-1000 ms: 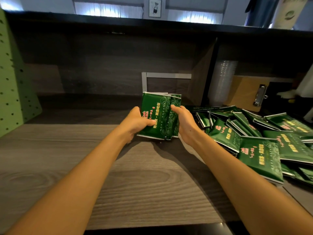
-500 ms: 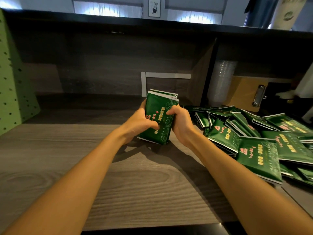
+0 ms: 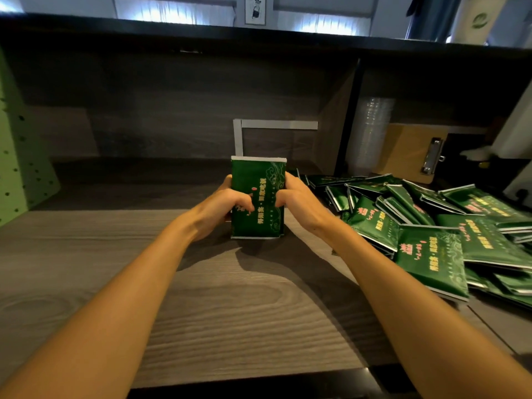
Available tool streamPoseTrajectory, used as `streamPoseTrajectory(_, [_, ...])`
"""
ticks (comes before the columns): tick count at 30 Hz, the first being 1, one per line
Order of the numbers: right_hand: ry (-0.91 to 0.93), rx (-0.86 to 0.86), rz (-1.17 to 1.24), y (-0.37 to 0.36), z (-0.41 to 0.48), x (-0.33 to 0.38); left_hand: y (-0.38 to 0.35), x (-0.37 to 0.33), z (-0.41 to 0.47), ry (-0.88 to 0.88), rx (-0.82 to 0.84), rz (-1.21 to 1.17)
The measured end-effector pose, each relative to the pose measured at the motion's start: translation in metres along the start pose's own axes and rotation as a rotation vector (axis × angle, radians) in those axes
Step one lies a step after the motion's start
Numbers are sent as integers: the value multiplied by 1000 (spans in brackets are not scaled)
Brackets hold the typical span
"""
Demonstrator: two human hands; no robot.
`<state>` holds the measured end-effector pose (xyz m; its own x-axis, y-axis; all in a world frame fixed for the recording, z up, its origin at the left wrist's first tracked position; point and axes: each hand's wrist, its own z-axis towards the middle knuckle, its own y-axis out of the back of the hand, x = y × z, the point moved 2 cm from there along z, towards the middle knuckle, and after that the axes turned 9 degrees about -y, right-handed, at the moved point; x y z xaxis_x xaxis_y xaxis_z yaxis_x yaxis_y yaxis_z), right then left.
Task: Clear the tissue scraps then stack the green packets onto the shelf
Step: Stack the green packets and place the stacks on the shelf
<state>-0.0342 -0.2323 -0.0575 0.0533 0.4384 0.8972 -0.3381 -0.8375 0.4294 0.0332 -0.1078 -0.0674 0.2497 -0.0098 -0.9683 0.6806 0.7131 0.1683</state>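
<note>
shelf (image 3: 144, 180) left lies open; packet pile (image 3: 431, 226) crowds the right, perhaps deeper.

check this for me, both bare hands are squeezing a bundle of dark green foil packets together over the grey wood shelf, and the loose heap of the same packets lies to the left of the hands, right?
Not quite. The loose heap of green packets lies to the right of the hands, not the left, as the head view shows. The rest holds: the left hand and right hand press the bundle of dark green foil packets over the grey wood shelf.

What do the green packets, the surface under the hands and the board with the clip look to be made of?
Held green packets: glossy printed film or foil, judging by the sheen and silvery sealed edges; the loose pile looks the same. Work surface: grey wood-grain, matte, likely laminate. Clipboard: brown hardboard, it seems, with a shiny metal clip.
</note>
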Motion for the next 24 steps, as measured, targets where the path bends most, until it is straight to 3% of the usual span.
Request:
streamPoseTrajectory(5, [-152,-149,-298,30,2,1,-1,2,10,36,-96,-8])
streamPoseTrajectory(8, [-320,-278,-678,53,-1,-9,-6,-1,8,67,-166,-16])
streamPoseTrajectory(11, [-580,-247,-858,58,-7,-22,-17,-2,6,134,-161,-56])
streamPoseTrajectory(14, [-703,-204,-878,58,-10,-28,-27,-6,2,165,-132,-89])
streamPoseTrajectory(19, [-601,-121,-967,48,-7,-30,-24,-4,3,192,-168,-101])
streamPoseTrajectory(24, [-445,-56,-902,40,-8,-24,-8,0,3,226,-290,-107])
